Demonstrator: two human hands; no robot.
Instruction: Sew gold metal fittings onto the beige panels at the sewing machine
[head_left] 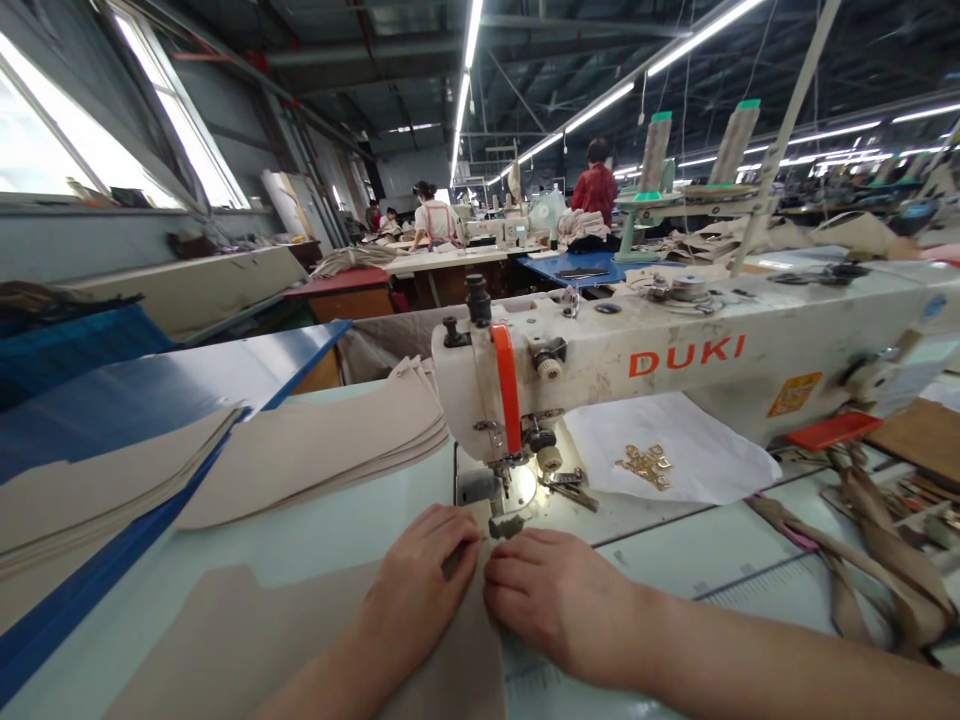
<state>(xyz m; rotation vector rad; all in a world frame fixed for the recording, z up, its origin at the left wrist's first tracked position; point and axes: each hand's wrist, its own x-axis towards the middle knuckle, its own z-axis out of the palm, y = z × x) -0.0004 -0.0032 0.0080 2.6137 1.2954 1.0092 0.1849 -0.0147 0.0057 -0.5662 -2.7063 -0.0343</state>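
A flat beige fabric panel (300, 620) lies on the pale green table of a white sewing machine (600, 340) marked DUKI. My left hand (424, 570) rests over the panel, thumb and fingers pinched together on its right edge. From the other side my right hand (555, 600) closes on that same edge, its fingers curled; their tips are partly hidden. Both hands sit close together just in front of the lit needle and presser foot (508, 485). Whatever small part lies between the fingertips is too small to make out.
Stacked beige panels (345, 440) lie to the left. Gold-coloured metal buckles (646, 465) rest on a white sheet (697, 440) under the machine arm. Fabric straps (877, 550) hang at the right. Thread cones (656, 155) stand behind; co-workers (436, 218) sit farther back.
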